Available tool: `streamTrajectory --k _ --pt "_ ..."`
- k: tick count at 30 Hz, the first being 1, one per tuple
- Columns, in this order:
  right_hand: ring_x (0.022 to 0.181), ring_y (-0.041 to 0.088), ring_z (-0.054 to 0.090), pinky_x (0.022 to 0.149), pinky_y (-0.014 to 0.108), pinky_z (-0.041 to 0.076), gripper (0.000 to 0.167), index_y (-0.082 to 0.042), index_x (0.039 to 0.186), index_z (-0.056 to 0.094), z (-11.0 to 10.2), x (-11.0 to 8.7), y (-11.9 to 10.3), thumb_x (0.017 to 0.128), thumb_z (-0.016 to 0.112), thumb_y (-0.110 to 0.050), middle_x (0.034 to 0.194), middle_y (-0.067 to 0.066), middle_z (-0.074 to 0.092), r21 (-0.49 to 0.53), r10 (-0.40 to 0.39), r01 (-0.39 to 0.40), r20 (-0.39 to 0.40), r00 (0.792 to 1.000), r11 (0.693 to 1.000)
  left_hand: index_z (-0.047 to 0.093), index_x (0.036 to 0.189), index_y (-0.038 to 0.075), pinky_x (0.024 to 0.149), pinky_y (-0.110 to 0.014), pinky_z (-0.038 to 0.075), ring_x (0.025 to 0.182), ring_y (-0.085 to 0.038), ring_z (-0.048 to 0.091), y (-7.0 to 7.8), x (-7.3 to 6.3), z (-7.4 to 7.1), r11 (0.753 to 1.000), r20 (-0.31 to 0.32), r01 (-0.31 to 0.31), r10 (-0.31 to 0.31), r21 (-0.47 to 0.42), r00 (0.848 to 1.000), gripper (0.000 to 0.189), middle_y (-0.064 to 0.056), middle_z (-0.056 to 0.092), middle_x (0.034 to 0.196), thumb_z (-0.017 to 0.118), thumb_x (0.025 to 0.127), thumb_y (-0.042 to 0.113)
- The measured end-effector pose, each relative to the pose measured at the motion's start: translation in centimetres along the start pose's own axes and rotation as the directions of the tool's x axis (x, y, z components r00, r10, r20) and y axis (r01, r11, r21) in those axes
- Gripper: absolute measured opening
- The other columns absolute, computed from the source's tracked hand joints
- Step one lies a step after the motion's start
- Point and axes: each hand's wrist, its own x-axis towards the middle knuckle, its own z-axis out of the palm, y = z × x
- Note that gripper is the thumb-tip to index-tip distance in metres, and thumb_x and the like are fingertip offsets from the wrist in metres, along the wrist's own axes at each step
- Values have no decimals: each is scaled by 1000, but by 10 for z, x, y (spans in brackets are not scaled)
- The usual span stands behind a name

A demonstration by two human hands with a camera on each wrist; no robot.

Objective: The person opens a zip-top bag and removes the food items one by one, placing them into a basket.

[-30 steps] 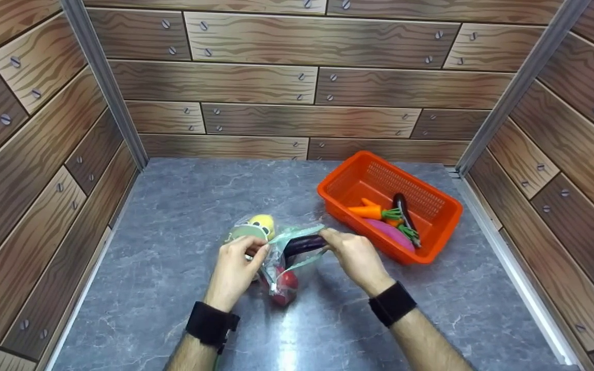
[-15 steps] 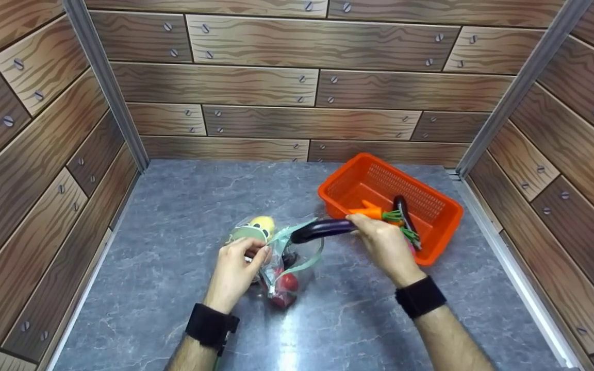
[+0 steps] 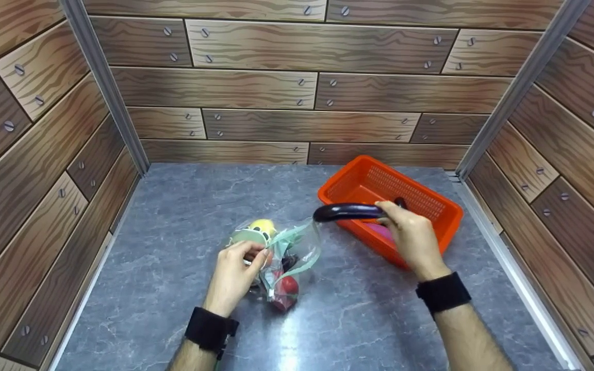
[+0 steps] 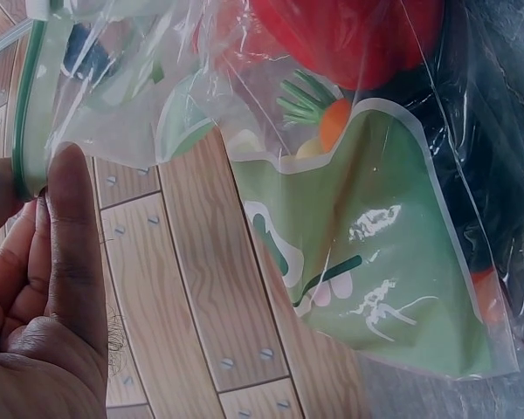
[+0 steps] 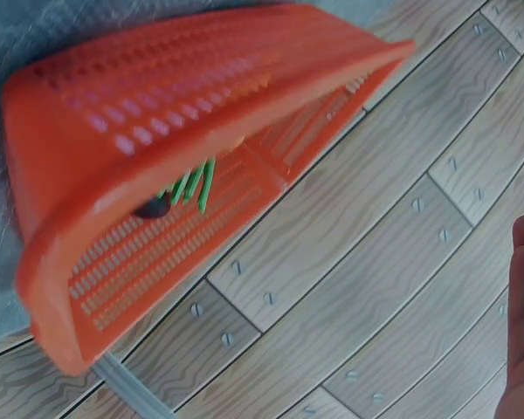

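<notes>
My left hand (image 3: 235, 270) pinches the rim of a clear plastic bag (image 3: 307, 264) with a green band along its mouth. In the left wrist view, thumb and finger close on that band, and the bag's printed green panel (image 4: 375, 227) faces the camera. Inside the bag a red pepper-like vegetable (image 4: 349, 39) shows, with a dark thing (image 3: 290, 262) near the mouth. My right hand (image 3: 413, 237) grips a dark purple eggplant (image 3: 346, 212) by one end. The eggplant lies roughly level above the orange basket's (image 3: 337, 181) near side, its free end just beyond the bag's mouth.
A pink vegetable (image 3: 381, 231) lies in the basket, partly hidden by the right hand. Green stems (image 5: 192, 185) show through its opening in the right wrist view. A yellow thing (image 3: 263, 225) sits at the bag's far side. Wood-patterned walls (image 3: 256, 88) enclose the grey tabletop (image 3: 194, 196).
My right hand has drawn the eggplant up out of the bag's mouth and moved it right and away from me, over the basket's near side. The left hand stays at the bag's rim.
</notes>
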Motion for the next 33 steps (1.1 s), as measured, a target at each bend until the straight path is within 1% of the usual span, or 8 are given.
streamTrajectory --k 6,8,11,15,18,22,29,33 --pt "102 45 89 84 59 73 37 -8 132 86 -11 9 13 97 90 2 122 20 89 -3 68 -68 -3 998 998 89 111 13 87 -43 72 91 -16 83 1 0 0 1000 -6 -11 11 -2 1000 5 -2 88 104 85 109 17" --pt "102 46 88 83 60 72 35 -8 133 85 -13 11 18 100 88 -1 124 20 89 -9 86 -86 0 996 996 89 110 14 86 -38 72 91 -15 82 1 0 0 1000 -5 -7 7 1 1000 5 -1 88 104 85 109 17" --pt "100 46 87 81 61 71 32 -8 135 84 -15 14 27 103 86 -9 124 21 89 -24 113 -113 15 993 993 89 110 14 85 -32 70 91 -15 82 2 0 0 1000 -4 1 -1 5 1000 5 -1 88 103 85 109 16" --pt "105 51 86 88 65 69 32 -7 137 84 -15 15 41 106 84 -13 129 23 87 -39 166 -165 42 985 986 89 111 14 86 -31 69 92 -15 82 2 0 0 1000 -2 4 -4 2 1000 5 -1 88 103 85 109 16" --pt "108 52 85 92 68 68 32 -7 137 84 -14 16 51 106 84 -11 128 24 87 -44 213 -211 64 975 977 89 111 14 86 -32 70 92 -15 82 2 -1 0 1000 -1 2 -2 2 1000 5 -1 88 104 85 109 16" --pt "105 54 85 89 70 67 32 -7 138 84 -15 15 62 106 84 -9 124 26 87 -49 272 -268 85 959 962 89 112 13 86 -34 71 92 -16 82 1 -1 0 1000 -1 -2 2 6 1000 6 -2 88 105 85 109 16" --pt "103 60 82 87 76 62 27 -10 133 84 -14 10 81 106 84 -8 115 29 86 -97 342 -333 95 935 938 89 112 14 84 -27 68 93 -14 82 1 -2 -1 1000 11 15 -15 -11 1000 6 -1 88 105 84 110 18" --pt "104 63 81 88 78 62 25 -8 132 83 -13 7 90 107 83 -8 114 32 85 -129 381 -367 114 917 921 89 112 14 84 -27 68 92 -15 82 1 -2 -1 1000 12 14 -14 -9 1000 7 -2 88 106 84 109 17"
